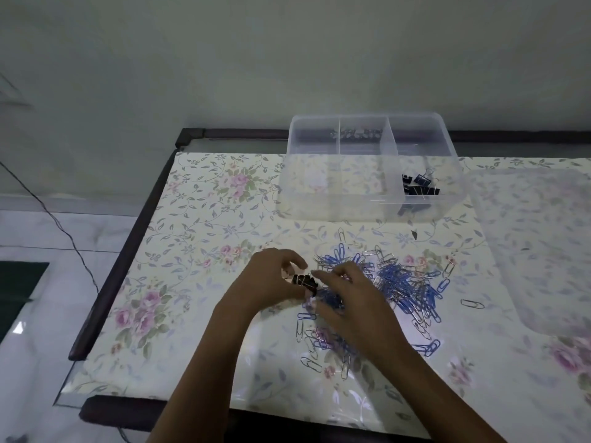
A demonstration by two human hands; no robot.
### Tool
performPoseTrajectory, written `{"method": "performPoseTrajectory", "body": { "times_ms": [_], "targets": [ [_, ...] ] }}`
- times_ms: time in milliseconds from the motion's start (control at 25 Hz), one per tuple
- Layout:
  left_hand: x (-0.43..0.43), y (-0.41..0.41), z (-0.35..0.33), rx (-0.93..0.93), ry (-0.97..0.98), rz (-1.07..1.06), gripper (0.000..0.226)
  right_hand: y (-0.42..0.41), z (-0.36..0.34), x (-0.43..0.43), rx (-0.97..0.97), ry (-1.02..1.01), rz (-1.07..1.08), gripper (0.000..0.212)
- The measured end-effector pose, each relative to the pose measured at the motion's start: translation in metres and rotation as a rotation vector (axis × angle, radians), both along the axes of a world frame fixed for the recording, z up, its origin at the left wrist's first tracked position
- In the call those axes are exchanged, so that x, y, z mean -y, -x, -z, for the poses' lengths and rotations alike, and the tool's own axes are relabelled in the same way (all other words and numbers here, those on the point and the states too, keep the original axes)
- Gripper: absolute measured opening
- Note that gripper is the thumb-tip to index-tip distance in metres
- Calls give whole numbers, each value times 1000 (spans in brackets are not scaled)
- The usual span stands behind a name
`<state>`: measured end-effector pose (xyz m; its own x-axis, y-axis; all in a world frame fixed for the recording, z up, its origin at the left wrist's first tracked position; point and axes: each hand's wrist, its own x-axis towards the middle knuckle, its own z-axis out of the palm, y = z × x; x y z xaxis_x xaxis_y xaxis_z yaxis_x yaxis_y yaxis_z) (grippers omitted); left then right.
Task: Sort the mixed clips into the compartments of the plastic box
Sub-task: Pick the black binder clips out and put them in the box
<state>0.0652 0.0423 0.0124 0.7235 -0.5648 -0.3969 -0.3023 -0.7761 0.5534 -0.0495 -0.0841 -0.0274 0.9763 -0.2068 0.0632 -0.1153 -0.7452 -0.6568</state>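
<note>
Left hand (271, 279): my fingers curl round black binder clips (303, 282).
Right hand (348, 302): my fingers lie loosely spread over the paper clips (406, 282).
Plastic box (319, 199): on the counter (192, 219), beyond.

Dim, soft, bluish; wide-angle edge warp

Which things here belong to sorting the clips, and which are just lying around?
Job: plastic box; pile of paper clips; black binder clips held in the left hand; right hand over the pile.
Lying about: clear lid beside the box; black cable at the left; floral table cover.
</note>
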Motion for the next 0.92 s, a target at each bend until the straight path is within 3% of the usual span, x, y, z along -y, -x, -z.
{"method": "performPoseTrajectory", "body": {
  "times_ms": [160, 320, 440, 560, 720, 920],
  "targets": [
    [-3, 1, 9, 138, -139, 111, 36, -5, 4, -11, 45, 149, -20, 26],
    [-1, 1, 13, 163, -75, 137, 23, -6, 1, -12, -58, 58, 29, 12],
    [-3, 0, 11, 113, -3, 152, 20, -4, -1, -8, -48, -126, 83, 12],
    [-2, 1, 3, 26, 184, 39, 22, -7, -8, 1, -17, -272, 155, 19],
    [5, -1, -9, -363, 405, -99, 36, -7, -16, 10, 25, -303, 214, 24],
    [11, -1, -4, -222, 410, -61, 15, -7, -14, 16, 78, -277, 254, 28]
  ]
}}
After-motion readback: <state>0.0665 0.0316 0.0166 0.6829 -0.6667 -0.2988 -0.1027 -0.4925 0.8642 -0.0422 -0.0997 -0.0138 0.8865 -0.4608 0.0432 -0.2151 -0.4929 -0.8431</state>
